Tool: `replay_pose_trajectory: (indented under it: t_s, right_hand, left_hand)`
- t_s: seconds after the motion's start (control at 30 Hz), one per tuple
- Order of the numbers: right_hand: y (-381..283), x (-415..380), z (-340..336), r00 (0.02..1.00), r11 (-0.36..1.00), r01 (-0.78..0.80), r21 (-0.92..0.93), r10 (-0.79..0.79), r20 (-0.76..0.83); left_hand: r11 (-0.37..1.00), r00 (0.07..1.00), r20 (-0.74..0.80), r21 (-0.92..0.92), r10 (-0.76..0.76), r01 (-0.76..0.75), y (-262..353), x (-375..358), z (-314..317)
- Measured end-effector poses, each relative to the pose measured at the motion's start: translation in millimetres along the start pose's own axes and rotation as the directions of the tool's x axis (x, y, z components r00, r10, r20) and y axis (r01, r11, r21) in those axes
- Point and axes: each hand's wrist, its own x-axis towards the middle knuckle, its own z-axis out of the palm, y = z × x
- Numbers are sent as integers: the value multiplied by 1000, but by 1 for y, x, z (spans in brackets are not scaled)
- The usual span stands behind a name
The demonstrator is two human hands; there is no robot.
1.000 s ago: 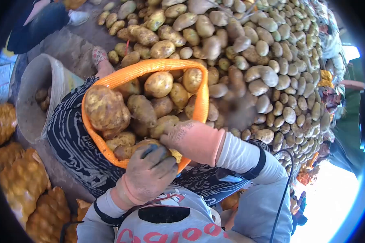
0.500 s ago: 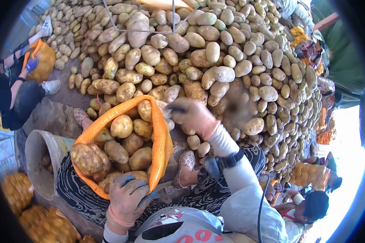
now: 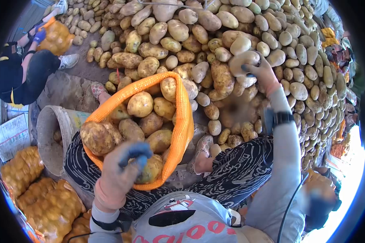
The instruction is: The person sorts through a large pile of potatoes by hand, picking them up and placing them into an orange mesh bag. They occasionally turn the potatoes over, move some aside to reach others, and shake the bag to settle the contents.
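Observation:
An orange mesh sack [image 3: 181, 121], open at the top and full of potatoes, rests on my lap. My left hand [image 3: 123, 168], in a worn glove with blue fingertips, hovers blurred at the sack's near rim, and I cannot tell whether it grips the mesh. My right hand [image 3: 260, 72], gloved, is stretched far out over the big potato pile [image 3: 215, 40] and closes around a pale potato [image 3: 242, 61] lying on it.
A grey bucket [image 3: 48, 133] with a few potatoes stands to my left. Filled orange sacks [image 3: 40, 202] lie at the lower left. Another person [image 3: 24, 69] crouches at the upper left with a sack. My sandalled feet [image 3: 200, 152] rest by the pile.
My right hand has left the sack's rim and reached far out to the right onto the pile, closing on a pale potato. My left hand has lifted slightly at the sack's near edge.

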Motion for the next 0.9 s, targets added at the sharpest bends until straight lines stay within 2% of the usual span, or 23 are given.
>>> replay_pose_trajectory:
  t_s: [0.03,0.07,0.1,0.17,0.2,0.23,0.27,0.33,0.37,0.43,0.5,0.53,0.6,0.67,0.7,0.8,0.83,0.87,0.9]
  right_hand:
    - [-40,-28,26,990,965,12,260,-48,131]
    - [-69,-53,52,979,928,33,370,-105,176]
    - [-101,-77,77,953,906,60,419,-176,245]
    - [-109,-108,114,870,910,207,360,-339,359]
    - [-105,-118,132,856,909,57,414,-257,447]
    - [-103,-128,142,889,980,142,139,-189,418]
    - [-100,-136,152,921,968,199,-154,-131,366]
    - [-89,-152,179,979,912,48,-406,39,202]
    - [-89,-162,188,986,911,14,-412,57,159]
    - [-75,-164,188,965,986,-133,-100,152,212]
    - [-85,-168,175,951,934,-253,251,193,239]
    - [-94,-173,170,939,884,-327,334,264,220]
    - [-98,-176,165,951,838,-309,450,256,176]
    - [-99,-177,165,956,831,-292,474,242,164]
    - [-98,-178,163,959,825,-283,490,238,154]
    - [-100,-182,160,953,859,-301,414,267,140]
    - [-95,-181,161,971,889,-234,393,190,148]
    - [-95,-181,164,973,878,-226,421,181,145]
    - [-90,-182,172,985,885,-164,436,126,114]
  left_hand:
    - [982,1000,-24,-186,-6,2,2,3,5]
    - [932,999,-44,-363,-14,-2,6,10,10]
    - [865,998,34,-499,-50,60,6,20,9]
    - [666,978,192,-719,-82,197,4,32,8]
    - [678,996,87,-733,22,49,11,25,13]
    - [710,998,58,-704,37,15,7,23,6]
    - [737,998,29,-676,54,-20,2,21,-2]
    - [812,998,-43,-582,34,-53,5,17,-7]
    - [842,996,-88,-536,26,-69,7,17,-10]
    - [891,999,-43,-453,23,-40,13,25,-17]
    - [930,998,14,-365,55,-46,18,39,-18]
    - [971,990,111,-231,88,-60,20,49,-17]
    - [990,943,316,55,104,-127,22,71,-12]
    - [891,848,526,413,-64,-189,28,87,8]
    - [875,806,592,394,-6,-283,17,92,17]
    - [833,761,641,472,-100,-288,15,111,25]
    - [835,793,603,478,-85,-273,18,107,30]
    - [822,836,543,512,-85,-249,12,105,38]
    - [769,856,498,600,-142,-221,18,101,50]
